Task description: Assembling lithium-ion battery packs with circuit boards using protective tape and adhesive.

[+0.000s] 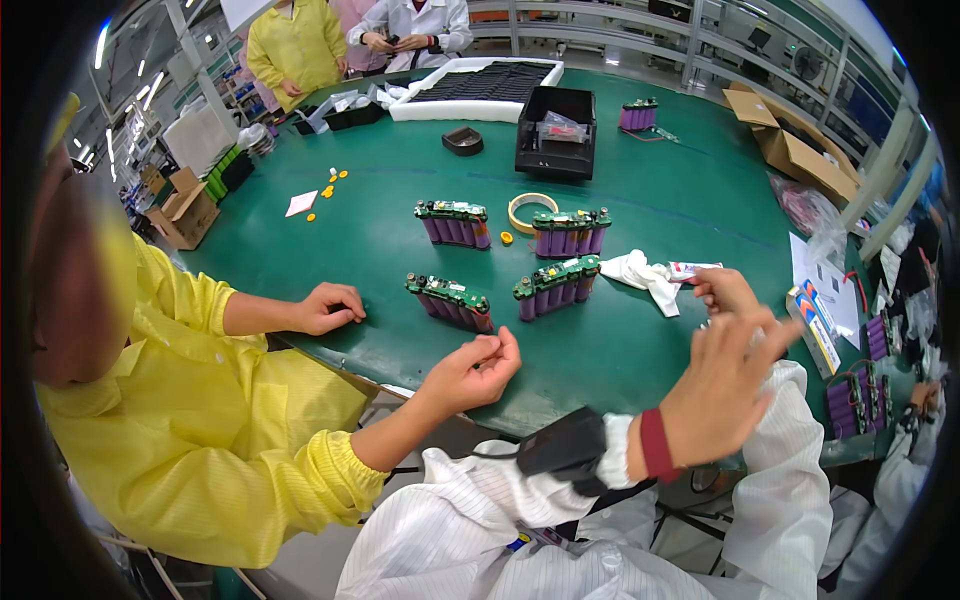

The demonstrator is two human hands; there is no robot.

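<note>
"White and red in colour, a small tube (690,270) is seen beyond the hands. By which is it held?"

"By the right hand (730,290), it appears, with the fingertips closed in a pinch. The left hand (712,390) is held open with fingers spread; nothing is seen in it, though its palm side is turned away."

"And how is the tube placed?"

"Crosswise, its long axis running roughly left to right, farther out than the left hand. Its left end is brought over or against a crumpled white cloth (636,270) on the green table (585,375); which of the two cannot be told."

"What is hidden?"

"Part of the right wrist, covered by the left hand, whose fingers are blurred. The tube's printing cannot be made out."
</note>
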